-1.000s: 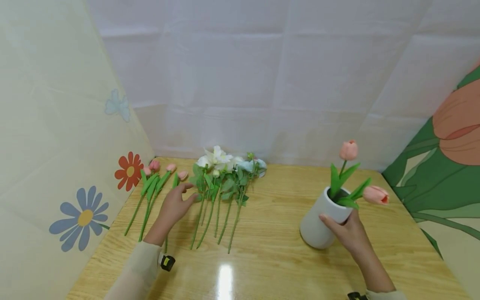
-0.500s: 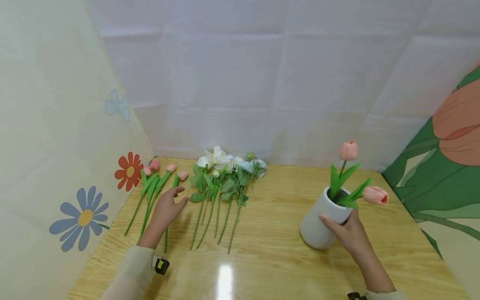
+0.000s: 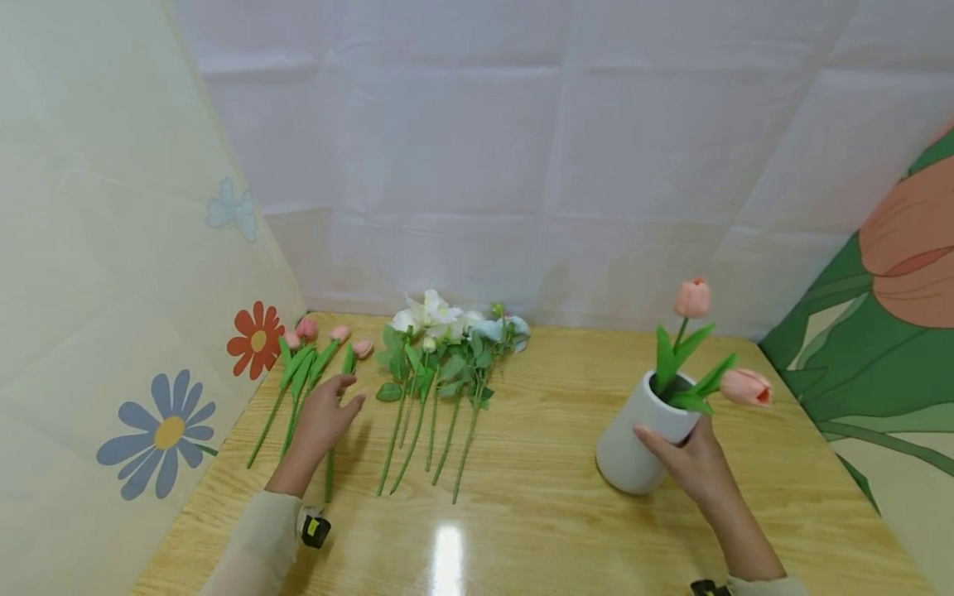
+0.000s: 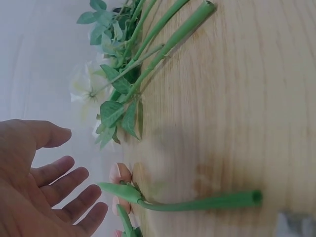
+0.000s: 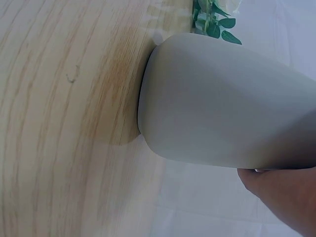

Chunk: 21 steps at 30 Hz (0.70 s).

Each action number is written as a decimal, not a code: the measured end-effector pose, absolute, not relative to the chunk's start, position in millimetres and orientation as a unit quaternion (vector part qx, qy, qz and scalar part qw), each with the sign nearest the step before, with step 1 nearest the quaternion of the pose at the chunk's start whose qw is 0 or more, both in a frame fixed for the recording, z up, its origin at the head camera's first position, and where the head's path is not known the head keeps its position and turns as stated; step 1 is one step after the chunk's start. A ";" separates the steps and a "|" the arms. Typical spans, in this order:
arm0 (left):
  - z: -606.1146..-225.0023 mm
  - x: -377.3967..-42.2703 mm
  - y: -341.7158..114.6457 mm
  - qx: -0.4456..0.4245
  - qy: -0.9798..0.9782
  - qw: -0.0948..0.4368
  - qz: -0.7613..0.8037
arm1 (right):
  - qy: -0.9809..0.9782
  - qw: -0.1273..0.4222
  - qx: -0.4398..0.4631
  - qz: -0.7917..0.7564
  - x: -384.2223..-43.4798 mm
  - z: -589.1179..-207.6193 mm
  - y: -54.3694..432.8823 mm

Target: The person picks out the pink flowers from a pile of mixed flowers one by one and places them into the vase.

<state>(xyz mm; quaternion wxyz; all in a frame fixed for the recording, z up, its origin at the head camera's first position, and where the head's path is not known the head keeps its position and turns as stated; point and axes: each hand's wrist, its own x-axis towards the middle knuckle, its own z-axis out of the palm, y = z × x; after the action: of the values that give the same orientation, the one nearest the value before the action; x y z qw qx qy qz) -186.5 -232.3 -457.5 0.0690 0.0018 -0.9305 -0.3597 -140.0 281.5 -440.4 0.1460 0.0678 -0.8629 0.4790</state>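
Observation:
My left hand (image 3: 323,420) hovers over the pink tulips at the left, fingers relaxed and holding nothing. Its nearest tulip (image 3: 363,349) lies with its green stem (image 4: 207,201) running toward the front of the table. With my right hand (image 3: 701,468) I grip a white vase (image 3: 632,449) near its rim, thumb on the front side and the other fingers hidden behind. Two pink tulips stand in the vase: an upright tulip (image 3: 693,299) and another tulip (image 3: 748,387) leaning out to the right. In the right wrist view the vase's base is at the wooden tabletop.
Several white flowers (image 3: 432,314) with long green stems lie in the middle, beside a pale blue flower (image 3: 492,331). More pink tulips (image 3: 306,329) lie at the far left of the wooden table (image 3: 537,463). White cloth (image 3: 447,149) hangs behind.
My left hand has drawn back left, away from the white flowers' leaves, to over the tulips. The right hand and the vase have stayed in place.

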 end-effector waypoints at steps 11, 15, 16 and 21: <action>-462.1 -183.3 -241.2 0.037 -0.931 0.050 -0.360 | -0.865 0.143 0.066 0.476 -139.6 -438.7 281.7; -464.1 -182.7 -243.0 0.046 -0.934 0.042 -0.351 | -0.867 0.139 0.063 0.474 -140.1 -438.7 282.2; -464.4 -182.5 -243.3 0.049 -0.935 0.040 -0.349 | -0.868 0.139 0.062 0.473 -140.2 -438.7 282.3; -465.2 -181.5 -244.9 0.060 -0.939 0.026 -0.338 | -0.867 0.140 0.063 0.474 -139.7 -439.2 282.3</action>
<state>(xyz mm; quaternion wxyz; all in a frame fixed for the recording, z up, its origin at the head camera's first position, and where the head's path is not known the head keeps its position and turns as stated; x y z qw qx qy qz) -181.5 -244.9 -465.2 0.0261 0.0600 -0.9389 -0.3378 -139.7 282.3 -439.2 0.1401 0.0626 -0.8670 0.4742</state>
